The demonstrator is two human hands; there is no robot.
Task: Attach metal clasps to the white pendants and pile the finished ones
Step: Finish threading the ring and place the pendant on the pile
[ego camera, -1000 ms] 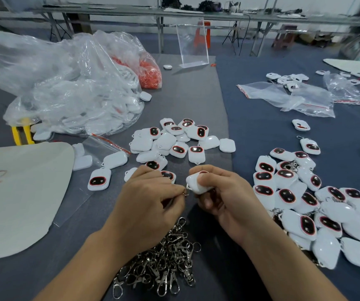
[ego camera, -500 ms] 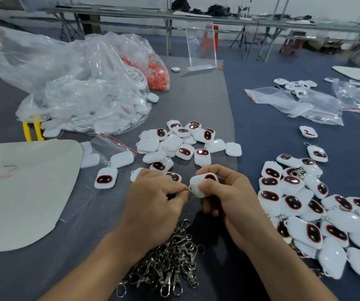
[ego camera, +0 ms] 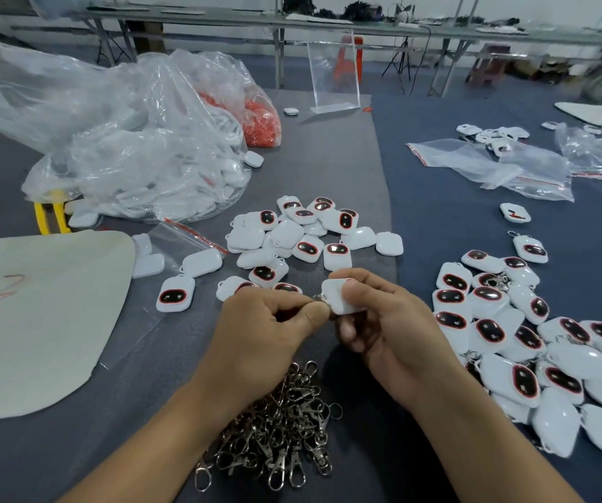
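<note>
My right hand (ego camera: 386, 328) grips a white pendant (ego camera: 336, 297) at the table's middle, back side up. My left hand (ego camera: 259, 332) pinches a small metal clasp (ego camera: 319, 297) against the pendant's left corner; most of the clasp is hidden by my fingers. A heap of loose metal clasps (ego camera: 281, 430) lies just below my hands. Several unclasped white pendants (ego camera: 303, 234) with dark red-rimmed faces are scattered beyond my hands. A pile of finished pendants (ego camera: 531, 343) spreads on the right.
A big clear plastic bag of white parts (ego camera: 121, 147) and a bag of orange pieces (ego camera: 259, 121) sit at the back left. A cream sheet (ego camera: 38, 314) lies left. Empty zip bags (ego camera: 492, 165) and a clear acrylic stand (ego camera: 334, 74) are further back.
My hands stay together on the same pendant and clasp, fingers shifting slightly. The camera has tilted and moved, so the scene sits a little lower and to the right.
</note>
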